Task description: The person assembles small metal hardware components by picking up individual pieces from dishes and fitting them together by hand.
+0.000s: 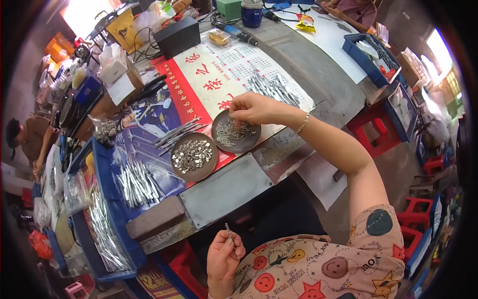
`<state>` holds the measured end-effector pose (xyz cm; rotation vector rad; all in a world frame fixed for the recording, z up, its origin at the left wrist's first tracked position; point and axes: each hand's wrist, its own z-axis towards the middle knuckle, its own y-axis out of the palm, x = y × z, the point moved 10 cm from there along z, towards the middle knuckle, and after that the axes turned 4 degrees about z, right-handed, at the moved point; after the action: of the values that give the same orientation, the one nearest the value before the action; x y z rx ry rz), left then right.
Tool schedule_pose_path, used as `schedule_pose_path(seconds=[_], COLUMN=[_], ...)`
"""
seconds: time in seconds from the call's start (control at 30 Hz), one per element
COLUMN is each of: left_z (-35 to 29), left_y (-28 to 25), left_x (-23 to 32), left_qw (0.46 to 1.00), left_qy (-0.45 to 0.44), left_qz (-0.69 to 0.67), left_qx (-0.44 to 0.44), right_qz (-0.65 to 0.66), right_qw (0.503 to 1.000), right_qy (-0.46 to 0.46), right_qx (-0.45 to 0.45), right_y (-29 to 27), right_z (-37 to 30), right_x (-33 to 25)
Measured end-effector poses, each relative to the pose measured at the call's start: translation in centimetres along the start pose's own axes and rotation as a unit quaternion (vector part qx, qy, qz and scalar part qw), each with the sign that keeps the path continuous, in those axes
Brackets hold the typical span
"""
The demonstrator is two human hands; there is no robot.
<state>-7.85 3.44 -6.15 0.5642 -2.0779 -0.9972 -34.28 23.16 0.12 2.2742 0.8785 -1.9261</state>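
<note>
My left hand (225, 255) is closed near the table's front edge, pinching a thin metal rod (228, 231) that sticks up past the fingertips. My right hand (253, 108) reaches over a round dark dish (251, 141) of small metal pins (230, 133). Its fingers are pressed together just above the pins; anything between them is too small to make out. Left of that dish stands a second round dish (195, 174) holding small shiny metal discs (191, 155). Slim metal rods (180, 133) lie behind this second dish.
Loose metal rods lie in a pile (139, 183) at left and another pile (271, 87) at the back right. A blue tray (115, 225) of rods stands far left. A black box (178, 38) sits at the back. Across the table sits another person (356, 12).
</note>
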Motion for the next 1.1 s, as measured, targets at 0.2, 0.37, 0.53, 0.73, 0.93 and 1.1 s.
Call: schedule_pose_path(seconds=[0.2,0.37,0.53,0.73,0.93,1.1], left_z=[-1.3,-1.7,-3.7,-3.8,-4.0,-5.1], left_y=[-0.7,1.8,2.4,2.5,3.3,4.0], left_x=[1.1,0.9,1.2,0.7,0.9,0.3], left_qw=[1.000,0.999,0.997,0.996,0.997,0.997], left_qy=[0.018,0.014,0.036,0.031,0.038,0.043], left_qz=[-0.003,0.005,0.073,0.079,0.059,0.056], left_qx=[0.011,-0.038,0.015,-0.011,-0.031,-0.033], right_qz=[-0.364,-0.442,-0.459,-0.430,-0.398,-0.376], right_qw=[0.918,0.868,0.865,0.880,0.881,0.893], right_qy=[-0.141,-0.192,-0.164,-0.153,-0.192,-0.186], right_qx=[0.067,0.120,0.123,0.136,0.167,0.166], right_y=[2.6,4.5,5.4,4.5,3.8,4.4], right_z=[-1.6,-3.1,-3.7,-3.9,-3.3,-4.2], right_x=[-4.5,-5.0,-4.7,-5.5,-5.8,-6.2])
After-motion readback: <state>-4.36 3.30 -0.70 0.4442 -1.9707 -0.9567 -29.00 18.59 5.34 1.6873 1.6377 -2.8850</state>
